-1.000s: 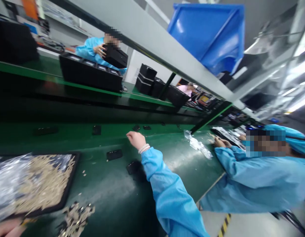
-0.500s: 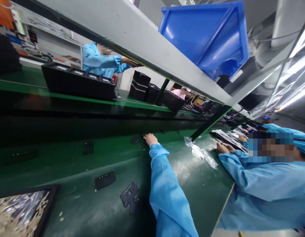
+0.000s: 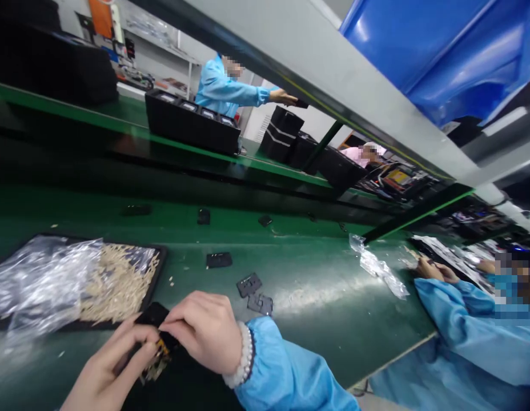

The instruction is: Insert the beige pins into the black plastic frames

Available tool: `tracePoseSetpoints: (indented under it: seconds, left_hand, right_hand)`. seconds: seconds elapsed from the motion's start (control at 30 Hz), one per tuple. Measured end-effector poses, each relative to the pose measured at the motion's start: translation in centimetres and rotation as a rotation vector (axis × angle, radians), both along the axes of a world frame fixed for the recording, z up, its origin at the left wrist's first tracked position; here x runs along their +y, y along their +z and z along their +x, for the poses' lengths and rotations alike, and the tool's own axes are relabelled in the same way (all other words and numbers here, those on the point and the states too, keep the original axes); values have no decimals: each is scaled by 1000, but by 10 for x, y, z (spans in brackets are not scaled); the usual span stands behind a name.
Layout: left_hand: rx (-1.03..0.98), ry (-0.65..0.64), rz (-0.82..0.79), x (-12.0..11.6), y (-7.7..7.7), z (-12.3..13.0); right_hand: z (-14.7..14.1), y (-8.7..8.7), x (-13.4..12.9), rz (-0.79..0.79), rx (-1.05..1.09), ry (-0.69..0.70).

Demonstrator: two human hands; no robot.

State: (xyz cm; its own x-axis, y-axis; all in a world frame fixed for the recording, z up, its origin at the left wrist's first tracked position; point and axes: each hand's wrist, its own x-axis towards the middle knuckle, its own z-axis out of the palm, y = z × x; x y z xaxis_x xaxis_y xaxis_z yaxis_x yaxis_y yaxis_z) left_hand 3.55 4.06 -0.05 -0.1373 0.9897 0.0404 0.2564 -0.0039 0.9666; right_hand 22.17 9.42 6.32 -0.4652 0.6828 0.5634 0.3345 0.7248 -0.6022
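Observation:
Low in the view, my left hand (image 3: 117, 361) is closed round a black electronic device (image 3: 152, 315) with gold-coloured and pale parts along its lower side. My right hand (image 3: 207, 328), a white beaded band at its wrist, pinches at the device's right edge. Its fingertips hide whatever may be between them. Just beyond my hands lie two thin black plates with cutouts, one (image 3: 249, 284) partly against the other (image 3: 260, 304). A solid black plate (image 3: 219, 260) rests farther left.
On the left, a black tray (image 3: 160, 268) holds many small beige strips (image 3: 119, 279) and clear plastic bags (image 3: 42, 285). Small black parts (image 3: 204, 216) line the back. Crumpled plastic (image 3: 378, 268) lies right, near a co-worker's sleeve (image 3: 453, 308). A slanting post (image 3: 402, 220) rises behind.
My right hand has come back from a black part at the rear of the bench to the front. My left hand and the device have entered view. The camera has turned left and down.

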Motion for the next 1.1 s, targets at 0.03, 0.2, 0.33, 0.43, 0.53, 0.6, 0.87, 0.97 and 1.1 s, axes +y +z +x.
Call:
tracePoseSetpoints:
  seconds: [0.03,0.2,0.33,0.43,0.53,0.6,0.87,0.97,1.1]
  left_hand:
    - [47,5,27,-2,5,-1]
    - [260,90,226,-15,16,-16]
    - [363,43,330,-29,18,-25]
    - [378,50,390,-36,24,-23]
    - [360,36,373,-39,27,-21]
    - [303,24,308,-40,26,-21]
    - [-88,75,-86,-37,20,-28]
    - [-78,19,-64,-40,20,-29]
    - [122,-14,129,-40,19,-24]
  right_hand:
    - [-5,-1,-8,-20,21,2]
    - [-17,-4,-36,-304,179,-143]
    - [-29,-12,-54,-613,330,-126]
    - [-37,-15,-61,-787,393,-131]
    - [-42,-13,-65,-863,444,-126]
    - [-44,-12,-68,-879,480,-130]
    - [-43,-13,-76,-1114,938,-64]
    - [-41,-15,-79,-1122,991,-58]
    - [-42,-16,-84,-1124,989,-34]
